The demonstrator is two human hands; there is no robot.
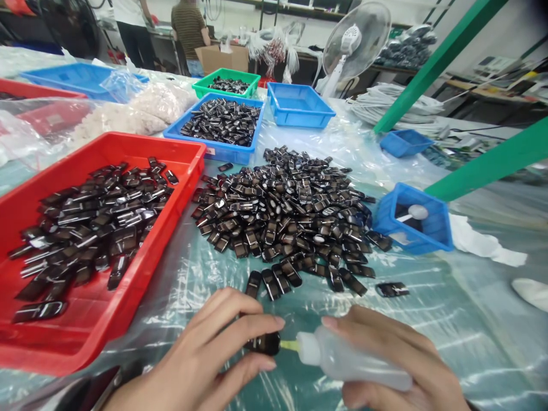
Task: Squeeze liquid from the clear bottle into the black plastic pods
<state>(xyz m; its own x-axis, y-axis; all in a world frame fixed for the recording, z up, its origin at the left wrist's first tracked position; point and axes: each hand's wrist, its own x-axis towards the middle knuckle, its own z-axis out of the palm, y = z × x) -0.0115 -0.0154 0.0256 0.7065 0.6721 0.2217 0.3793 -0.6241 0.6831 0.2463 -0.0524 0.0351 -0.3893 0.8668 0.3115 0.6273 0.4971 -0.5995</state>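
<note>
Lower centre of frame: left hand [214, 348] pinches one dark glossy piece [269, 343] between thumb below and fingers above, its right end showing past the fingertips. Lower right of centre: right hand [394, 354] wraps a translucent squeeze bottle [357, 357], tilted nearly flat, white cap toward the left. Bottle's thin yellowish nozzle [290, 345] meets or nearly meets the right end of the held piece; contact too fine to tell.

Just above the hands, a short row of similar pieces [274, 281] lies side by side. Beyond, at centre, a broad heap of dark pieces [286, 205] on plastic sheeting [192, 308] over a green surface. One stray piece [393, 289] sits right of the heap.

Left of frame: red tray [128, 302], more such pieces spread inside. Upper centre: blue tray [231, 153] filled with them, green tray [205, 87] behind it, also holding dark pieces; second blue tray [302, 117] to the right. Right of the heap: small blue bin [432, 228] with a round pale item inside, white paper [483, 242] beside it.

Upper right: green beams [440, 63] slant across. Top: standing fan [351, 39]; upper left, a person in a striped top [188, 28] near a cardboard box [225, 60].
</note>
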